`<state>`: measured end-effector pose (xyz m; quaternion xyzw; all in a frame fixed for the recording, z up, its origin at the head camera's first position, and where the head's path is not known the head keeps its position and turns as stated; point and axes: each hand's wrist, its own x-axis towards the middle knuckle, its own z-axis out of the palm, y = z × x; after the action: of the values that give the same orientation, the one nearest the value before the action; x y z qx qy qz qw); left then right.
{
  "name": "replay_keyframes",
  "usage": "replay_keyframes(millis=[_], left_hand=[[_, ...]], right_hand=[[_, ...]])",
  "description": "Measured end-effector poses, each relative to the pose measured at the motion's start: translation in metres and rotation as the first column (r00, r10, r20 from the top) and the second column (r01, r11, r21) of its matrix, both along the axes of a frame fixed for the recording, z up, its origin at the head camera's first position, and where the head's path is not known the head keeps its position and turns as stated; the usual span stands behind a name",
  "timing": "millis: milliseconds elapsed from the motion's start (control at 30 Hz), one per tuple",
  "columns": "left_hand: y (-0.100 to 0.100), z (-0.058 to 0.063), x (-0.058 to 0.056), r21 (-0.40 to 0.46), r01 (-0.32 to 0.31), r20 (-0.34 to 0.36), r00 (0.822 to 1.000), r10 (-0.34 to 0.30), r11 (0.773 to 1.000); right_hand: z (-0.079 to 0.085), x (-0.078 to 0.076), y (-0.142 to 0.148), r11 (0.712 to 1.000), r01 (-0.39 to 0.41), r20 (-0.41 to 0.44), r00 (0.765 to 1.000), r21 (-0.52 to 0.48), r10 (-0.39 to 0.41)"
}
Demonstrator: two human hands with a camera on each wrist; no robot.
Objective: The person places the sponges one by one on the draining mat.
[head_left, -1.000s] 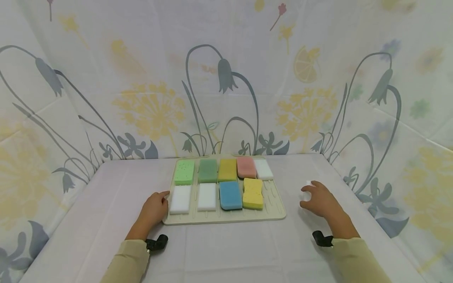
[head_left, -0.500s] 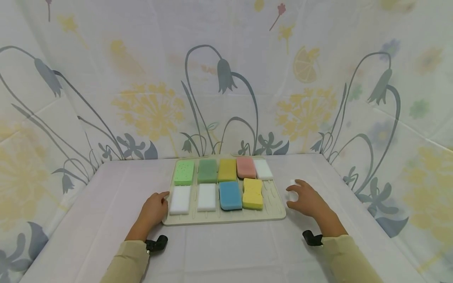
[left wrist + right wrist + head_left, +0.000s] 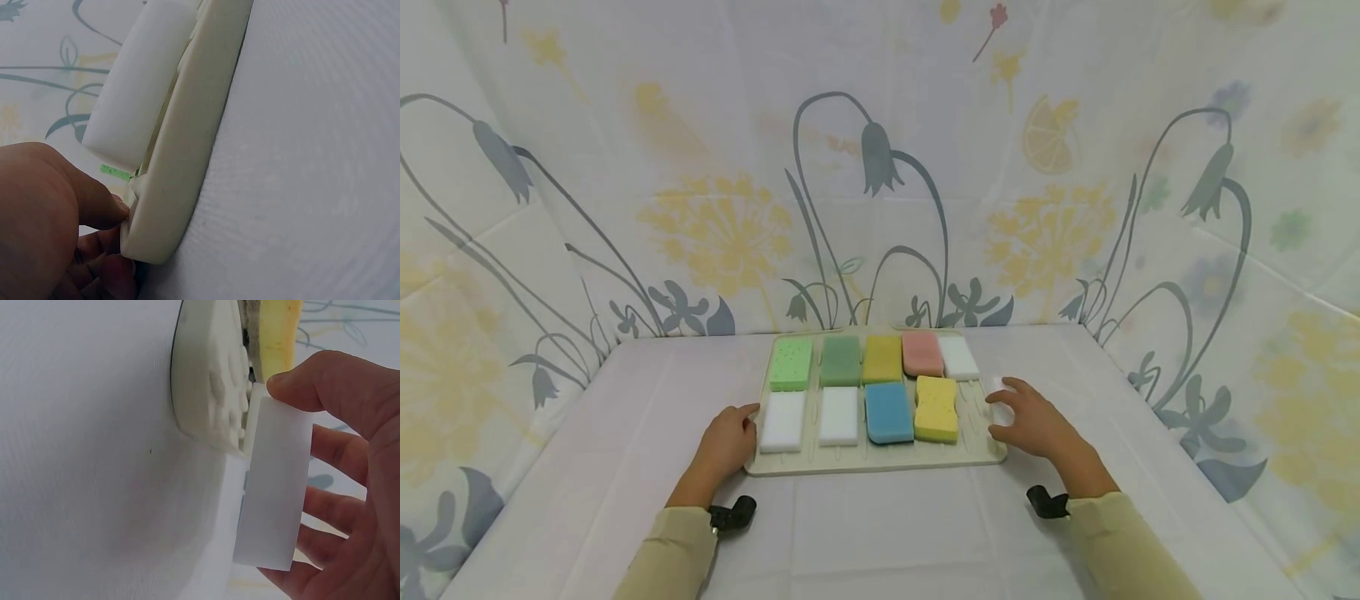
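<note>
A cream tray (image 3: 887,457) bears sponges in two rows. My left hand (image 3: 726,439) grips the tray's left edge; in the left wrist view the thumb lies on the rim (image 3: 181,137) and the fingers curl by its side. In the right wrist view, my right hand (image 3: 350,462) holds a white sponge block (image 3: 275,487) by its edges, thumb at one end and fingers along the other side. That block is at the tray's right end, mostly hidden by the hand in the head view. Nearest to it on the tray sits a wavy yellow sponge (image 3: 936,408).
The front row also has a blue sponge (image 3: 889,413) and two white ones (image 3: 838,416). Behind are light green (image 3: 791,364), dark green (image 3: 840,360), mustard (image 3: 882,359), pink (image 3: 922,354) and white (image 3: 958,357) sponges. A flowered cloth (image 3: 715,167) hangs behind the white table (image 3: 880,533).
My right hand has moved left with the white sponge, from over the table to the tray's right edge. The left hand and the tray have stayed in place.
</note>
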<state>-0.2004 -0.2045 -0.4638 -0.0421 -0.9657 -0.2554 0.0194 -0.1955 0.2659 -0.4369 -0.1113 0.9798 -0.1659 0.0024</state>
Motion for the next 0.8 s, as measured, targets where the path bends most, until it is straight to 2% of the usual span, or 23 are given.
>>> replay_keyframes(millis=[600, 800], left_hand=[[0.0, -0.002, -0.002, -0.01, -0.011, 0.013, 1.0, 0.011, 1.0], [0.0, -0.003, -0.003, -0.008, -0.024, 0.025, 0.999, 0.024, 1.0]], right_hand=[[-0.001, -0.006, -0.024, 0.998, -0.054, 0.054, 0.997, -0.02, 0.055], [-0.005, -0.007, -0.029, 0.996, -0.078, 0.029, 0.996, -0.032, 0.079]])
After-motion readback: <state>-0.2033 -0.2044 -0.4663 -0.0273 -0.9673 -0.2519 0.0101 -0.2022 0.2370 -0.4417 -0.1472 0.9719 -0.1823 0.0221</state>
